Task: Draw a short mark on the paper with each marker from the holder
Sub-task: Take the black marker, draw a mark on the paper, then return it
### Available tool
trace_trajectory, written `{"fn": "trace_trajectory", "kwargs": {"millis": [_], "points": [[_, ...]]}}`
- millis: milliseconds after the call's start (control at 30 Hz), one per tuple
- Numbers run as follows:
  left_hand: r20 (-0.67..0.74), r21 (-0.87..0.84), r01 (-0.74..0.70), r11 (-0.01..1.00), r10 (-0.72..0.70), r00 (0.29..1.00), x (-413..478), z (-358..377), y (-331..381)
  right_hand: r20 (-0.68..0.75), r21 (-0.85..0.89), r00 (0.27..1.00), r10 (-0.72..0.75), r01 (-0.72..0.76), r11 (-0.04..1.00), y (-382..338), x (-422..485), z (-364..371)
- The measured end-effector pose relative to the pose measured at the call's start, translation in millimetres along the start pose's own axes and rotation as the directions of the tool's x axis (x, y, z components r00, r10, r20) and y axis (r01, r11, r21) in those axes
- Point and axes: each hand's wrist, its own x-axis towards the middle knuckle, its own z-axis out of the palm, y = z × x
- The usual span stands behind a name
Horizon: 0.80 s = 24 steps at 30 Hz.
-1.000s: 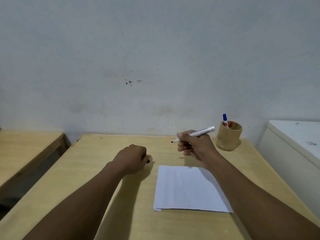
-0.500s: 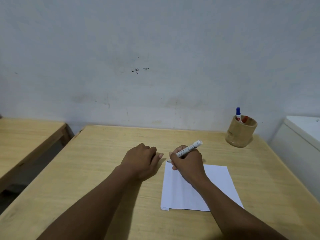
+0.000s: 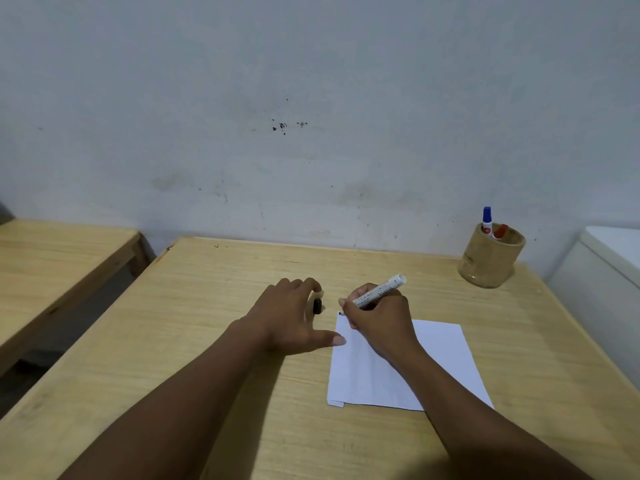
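My right hand (image 3: 379,318) grips a white uncapped marker (image 3: 381,291) whose dark tip rests at the far left corner of the white paper (image 3: 441,358). My left hand (image 3: 289,317) lies flat on the table left of the paper, fingers spread, thumb at the paper's left edge. A small black cap (image 3: 317,305) sits on the table just under its index fingertip; I cannot tell whether they touch. At the far right stands the round wooden holder (image 3: 490,263), with a blue-capped marker (image 3: 487,218) and a red marker (image 3: 500,231) in it.
The wooden table (image 3: 214,327) runs up to a grey wall. A second wooden table (image 3: 59,258) stands to the left across a gap. A white cabinet (image 3: 602,271) adjoins the right edge.
My right hand came down and towards me, bringing the marker tip to the paper's corner. My left fist opened, and the black cap now shows on the table.
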Motion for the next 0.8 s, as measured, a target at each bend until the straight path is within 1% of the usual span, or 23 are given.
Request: {"fn": "trace_trajectory", "kwargs": {"millis": [200, 267, 333, 367, 467, 533, 600, 633, 700, 733, 800], "points": [[0.016, 0.0, 0.033, 0.999, -0.033, 0.999, -1, -2, 3, 0.059, 0.016, 0.997, 0.043, -0.044, 0.999, 4, 5, -1], [0.013, -0.007, 0.035, 0.999, -0.035, 0.999, -1, -2, 4, 0.057, 0.062, 0.997, 0.053, -0.057, 0.996, 3, 5, -2], [0.005, -0.051, 0.048, 0.998, -0.048, 0.999, 0, -2, 3, 0.033, 0.161, 0.996, 0.082, -0.086, 0.983, -2, 6, -5], [-0.005, -0.105, 0.062, 0.993, -0.063, 0.998, 1, -2, 1, 0.019, 0.225, 0.994, 0.112, -0.114, 0.968, -6, 7, -7], [-0.064, -0.301, 0.105, 0.948, -0.13, 0.99, 3, -3, -2, 0.001, 0.451, 0.965, 0.261, -0.234, 0.862, -15, 13, -17], [-0.101, -0.39, 0.111, 0.914, -0.162, 0.982, 6, -7, -2, -0.004, 0.541, 0.941, 0.338, -0.282, 0.793, -22, 18, -26], [-0.126, -0.513, 0.107, 0.852, -0.197, 0.972, 13, -13, 3, -0.022, 0.582, 0.938, 0.347, -0.27, 0.767, -30, 24, -37], [-0.123, -0.603, 0.108, 0.79, -0.226, 0.966, 17, -18, 8, -0.02, 0.592, 0.946, 0.324, -0.25, 0.766, -35, 27, -44], [-0.088, -0.77, 0.112, 0.628, -0.279, 0.956, 26, -26, 19, 0.031, 0.609, 0.96, 0.277, -0.238, 0.757, -45, 32, -61], [-0.066, -0.824, 0.11, 0.556, -0.288, 0.955, 30, -30, 26, 0.065, 0.615, 0.962, 0.264, -0.247, 0.749, -50, 34, -69], [-0.026, -0.885, 0.097, 0.454, -0.258, 0.966, 39, -35, 41, 0.089, 0.609, 0.964, 0.251, -0.252, 0.752, -56, 36, -87]]}}
